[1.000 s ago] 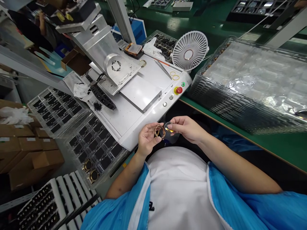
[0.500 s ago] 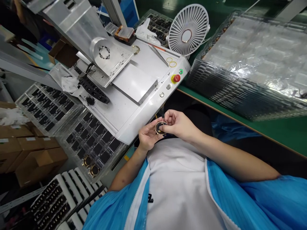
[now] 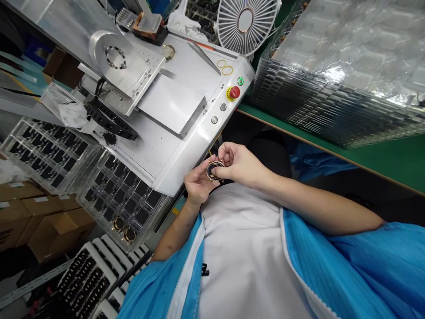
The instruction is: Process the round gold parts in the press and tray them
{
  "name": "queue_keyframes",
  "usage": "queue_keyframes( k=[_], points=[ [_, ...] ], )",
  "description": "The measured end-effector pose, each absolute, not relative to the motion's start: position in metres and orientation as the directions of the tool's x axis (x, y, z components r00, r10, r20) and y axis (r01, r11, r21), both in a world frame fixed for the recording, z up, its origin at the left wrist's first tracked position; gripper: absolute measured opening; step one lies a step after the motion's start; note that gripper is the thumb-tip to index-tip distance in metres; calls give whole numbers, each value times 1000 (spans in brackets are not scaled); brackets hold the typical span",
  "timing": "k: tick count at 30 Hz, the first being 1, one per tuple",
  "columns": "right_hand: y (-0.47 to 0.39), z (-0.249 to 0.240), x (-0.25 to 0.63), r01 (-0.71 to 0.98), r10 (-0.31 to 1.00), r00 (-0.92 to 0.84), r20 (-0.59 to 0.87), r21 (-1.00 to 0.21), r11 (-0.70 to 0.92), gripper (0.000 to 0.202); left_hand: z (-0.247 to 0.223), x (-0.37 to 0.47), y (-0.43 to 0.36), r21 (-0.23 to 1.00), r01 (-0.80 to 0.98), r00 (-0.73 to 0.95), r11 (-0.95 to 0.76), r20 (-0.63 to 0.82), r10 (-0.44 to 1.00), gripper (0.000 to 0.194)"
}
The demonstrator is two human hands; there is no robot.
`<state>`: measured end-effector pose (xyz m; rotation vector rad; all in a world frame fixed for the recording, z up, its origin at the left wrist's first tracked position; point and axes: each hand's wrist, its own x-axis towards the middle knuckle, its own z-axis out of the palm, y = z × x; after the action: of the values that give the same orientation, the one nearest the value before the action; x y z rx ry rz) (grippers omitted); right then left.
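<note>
Round gold-rimmed case (image 3: 211, 168), dark face upward, fingers (image 3: 222, 172) of both hands (image 3: 196, 186) (image 3: 242, 165) holding it

Factory workshop — machine (image 3: 172, 106), stacked trays (image 3: 315, 106), cardboard boxes (image 3: 61, 230)

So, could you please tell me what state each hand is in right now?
Left hand: holding a gold-rimmed round piece.
Right hand: thumb against the piece's dark face; whether it also grips cannot be told.
</note>
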<state>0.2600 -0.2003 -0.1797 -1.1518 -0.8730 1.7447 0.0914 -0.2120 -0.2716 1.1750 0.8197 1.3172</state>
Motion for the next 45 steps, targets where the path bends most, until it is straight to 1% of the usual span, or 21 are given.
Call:
queue_keyframes(
  k=[5,9,11,14,16,19,24,28,30,32,34,35,38,40,42,45],
  points=[
    [-201,-186,258,-308,910,-226,-347,-861,-405,38,-275,93,-213,956,-263,98,-127,157,983,62],
    [-200,-188,259,-374,889,-251,-382,-809,-454,45,-274,94,-214,938,-291,78,-190,221,972,58],
    [-200,-187,261,-333,864,-271,-423,-802,-497,48,-273,95,-215,927,-307,73,-217,250,965,57],
    [-200,-189,268,-206,813,-330,-479,-804,-557,49,-273,95,-217,925,-304,70,-229,261,963,57],
    [-200,-192,272,-187,799,-361,-481,-802,-567,52,-272,95,-217,933,-290,75,-213,243,967,57],
    [-202,-198,276,-253,804,-379,-459,-784,-567,57,-268,96,-216,951,-250,94,-185,214,972,58],
    [-202,-199,278,-329,799,-415,-436,-746,-579,58,-254,98,-213,960,-186,137,-211,238,961,56],
    [-201,-195,268,-347,821,-400,-408,-761,-547,62,-249,94,-212,948,-183,85,-261,280,956,55],
    [-195,-194,261,-330,830,-390,-399,-781,-530,62,-249,92,-210,951,-174,32,-255,264,964,53],
    [-183,-193,257,-261,827,-400,-395,-816,-516,61,-249,89,-208,958,-177,-46,-226,222,974,51],
    [-163,-191,258,-188,845,-361,-393,-857,-479,60,-246,86,-208,957,-219,-102,-191,172,980,49],
    [-150,-189,260,-177,872,-301,-386,-876,-449,59,-243,85,-208,953,-254,-99,-167,146,984,48],
    [-108,-182,269,-210,935,-34,-352,-912,-351,50,-236,81,-211,939,-333,8,-82,89,996,42],
    [-84,-176,274,-201,933,51,-355,-919,-339,40,-233,79,-213,942,-329,78,-60,90,993,42],
    [-68,-171,275,-168,928,55,-368,-920,-355,33,-233,77,-214,948,-304,97,-94,129,987,49],
    [-58,-168,272,-142,931,63,-358,-927,-347,34,-235,76,-214,951,-254,63,-178,200,978,67]
  ],
)
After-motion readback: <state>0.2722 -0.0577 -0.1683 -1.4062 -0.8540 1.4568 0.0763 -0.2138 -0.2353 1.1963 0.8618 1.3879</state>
